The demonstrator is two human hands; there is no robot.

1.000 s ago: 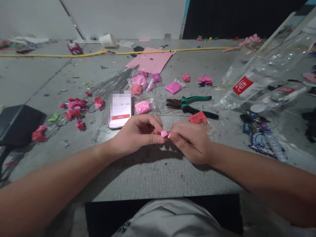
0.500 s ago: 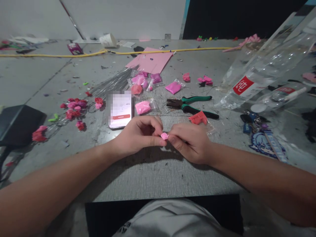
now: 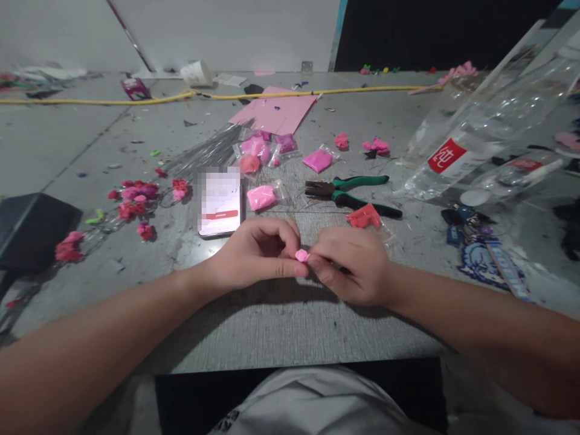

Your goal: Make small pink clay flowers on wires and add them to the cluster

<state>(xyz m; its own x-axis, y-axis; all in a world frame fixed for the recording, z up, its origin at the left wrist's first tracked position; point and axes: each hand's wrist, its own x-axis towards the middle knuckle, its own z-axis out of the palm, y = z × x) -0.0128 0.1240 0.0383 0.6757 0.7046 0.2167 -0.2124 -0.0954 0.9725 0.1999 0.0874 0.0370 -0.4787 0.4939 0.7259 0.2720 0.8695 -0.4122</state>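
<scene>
A small pink clay flower [image 3: 301,256] is pinched between my two hands above the front of the table. My left hand [image 3: 258,251] holds it from the left, thumb below and curled forefinger above. On its other side, my right hand [image 3: 351,263] grips it between thumb and bent forefinger; the rest of those fingers are folded in. Just beyond the hands lie a bag of pink clay [image 3: 261,197], an opened bag of red clay [image 3: 365,216] and pliers with green-and-black handles [image 3: 348,192]. A lit phone [image 3: 220,205] lies beyond my left wrist.
Several red and pink clay flowers [image 3: 138,196] on wires lie at the left, near a dark box-like object [image 3: 38,229]. Clear plastic bottles [image 3: 475,145] stand and lie at the right. Farther back are a pink sheet [image 3: 278,112] and a yellow cable [image 3: 254,95].
Both hands have come slightly nearer to me with the pink flower still between them. My left thumb has shifted a little along the flower's underside.
</scene>
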